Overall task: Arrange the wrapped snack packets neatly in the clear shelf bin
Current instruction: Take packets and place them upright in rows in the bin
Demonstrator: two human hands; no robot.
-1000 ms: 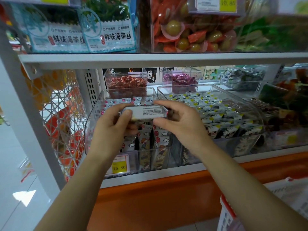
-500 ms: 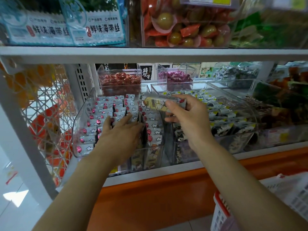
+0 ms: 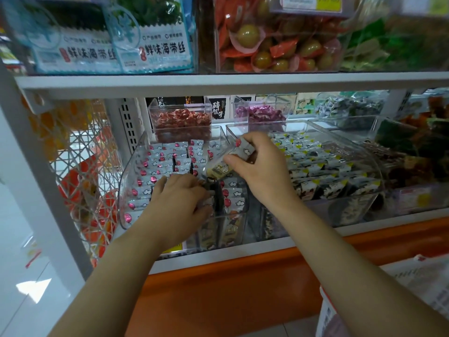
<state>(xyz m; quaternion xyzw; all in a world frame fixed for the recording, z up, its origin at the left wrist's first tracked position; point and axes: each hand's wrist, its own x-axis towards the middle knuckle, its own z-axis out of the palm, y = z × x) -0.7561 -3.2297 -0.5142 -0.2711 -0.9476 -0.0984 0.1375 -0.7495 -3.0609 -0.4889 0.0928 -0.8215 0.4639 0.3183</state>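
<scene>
Head view onto a white shop shelf [image 3: 218, 260]. At the left of it, a clear shelf bin [image 3: 131, 166], almost full of wrapped snack packets [image 3: 165, 155] standing in tight rows, grey with white clouds and red dots. With the left hand [image 3: 179, 203], presses palm down on the front rows inside this bin, fingers together and only a little bent, gripping nothing. With the right hand [image 3: 264, 171], pinches one long packet [image 3: 233, 158] between thumb and fingertips, tilted, just above the right part of the same bin, near a dark gap between the rows.

Just beside, to the right, a second clear bin [image 3: 364, 152] with rows of black, white and yellow packets [image 3: 315, 166]. Behind, two small clear boxes: one [image 3: 153, 110] with red candies, one [image 3: 239, 105] with purple candies. On the upper shelf, blue seaweed bags [image 3: 155, 45] and a box of orange and green sweets [image 3: 267, 45].
</scene>
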